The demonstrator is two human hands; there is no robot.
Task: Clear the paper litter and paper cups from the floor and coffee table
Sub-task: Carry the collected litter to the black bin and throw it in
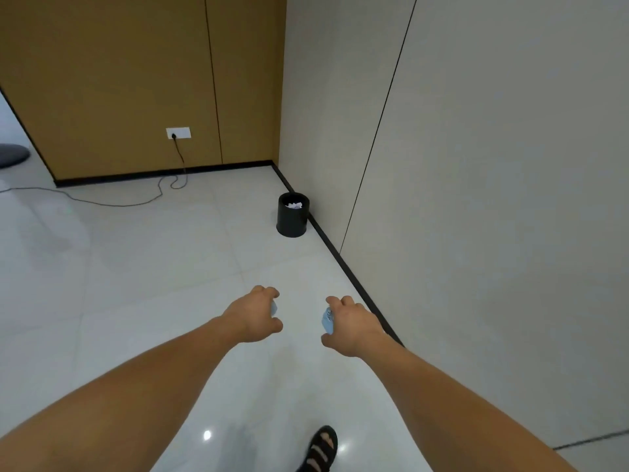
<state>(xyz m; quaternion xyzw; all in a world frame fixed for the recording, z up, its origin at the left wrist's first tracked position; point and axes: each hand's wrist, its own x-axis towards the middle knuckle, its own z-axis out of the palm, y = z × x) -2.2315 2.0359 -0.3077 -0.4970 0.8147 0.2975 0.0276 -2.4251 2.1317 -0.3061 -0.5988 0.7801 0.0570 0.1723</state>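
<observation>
Both my hands, left and right, clutch light, crushable paper; soft grip suffices until the bin.

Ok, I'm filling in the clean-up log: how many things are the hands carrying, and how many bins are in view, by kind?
Light-blue items: 2, one held in the left hand, one in the right hand
Black bin: 1
Total: 3

readable text: none | blue paper gripped in right hand: small dark mark, too blurred to read
</observation>
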